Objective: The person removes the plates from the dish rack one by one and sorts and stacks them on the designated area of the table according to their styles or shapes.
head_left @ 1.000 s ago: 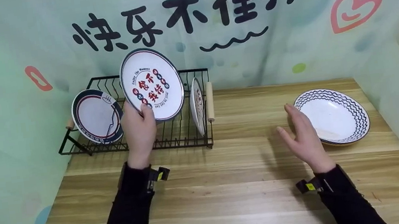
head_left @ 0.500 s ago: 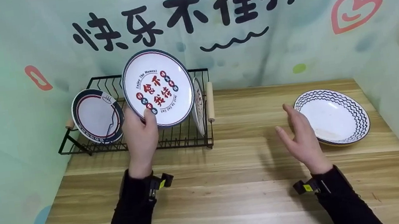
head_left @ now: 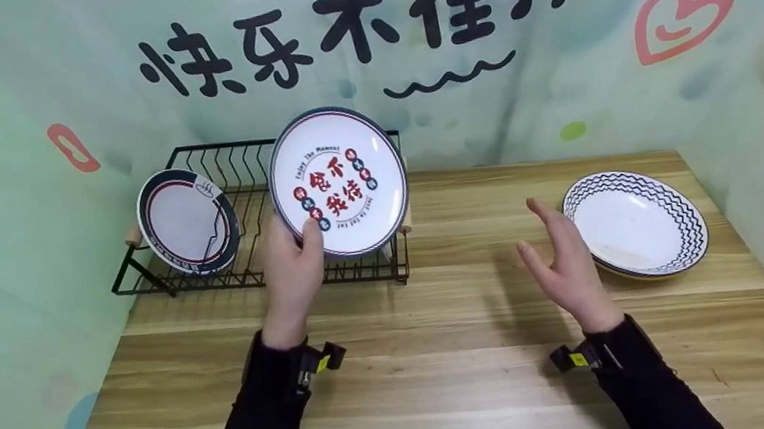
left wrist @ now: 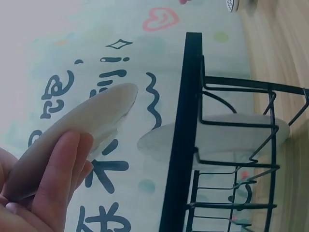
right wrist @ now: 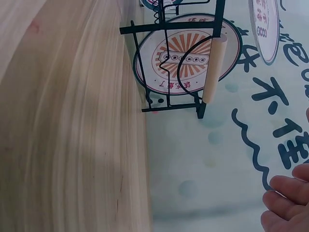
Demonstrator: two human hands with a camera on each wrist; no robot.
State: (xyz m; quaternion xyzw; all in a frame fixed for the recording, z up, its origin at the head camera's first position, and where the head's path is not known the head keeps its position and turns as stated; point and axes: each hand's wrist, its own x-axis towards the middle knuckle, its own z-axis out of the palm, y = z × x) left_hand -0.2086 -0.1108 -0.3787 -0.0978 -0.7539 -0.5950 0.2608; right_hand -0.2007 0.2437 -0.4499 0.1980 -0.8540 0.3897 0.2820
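1. The left hand (head_left: 292, 259) pinches a printed plate (head_left: 339, 182) at its lower left rim, thumb on the face and fingers behind it.
2. The plate is held upright in the air, its face toward the person, above the right end of the rack (head_left: 161, 277) and clear of the table (head_left: 446, 368).
3. In the left wrist view the fingers (left wrist: 58, 181) lie along the plate's pale back (left wrist: 91, 128), with the black wires of the rack (left wrist: 186, 130) just beside it.
4. The right hand (head_left: 562, 268) is spread, fingers straight and apart, palm turned toward the plate. It holds nothing and hovers over the table, well apart from the plate's right edge.
5. The plate sits between the two hands but far nearer the left; only the left touches it.
6. A zigzag bowl (head_left: 637, 221) rests on the table just right of the right hand, not touching it.
7. A blue-rimmed plate (head_left: 187, 221) stands at the left end of the rack.
8. The right wrist view shows a sunburst plate (right wrist: 186, 55) standing at the rack's end beside a wooden handle (right wrist: 215, 70), with the fingertips (right wrist: 285, 203) bare at the lower corner.
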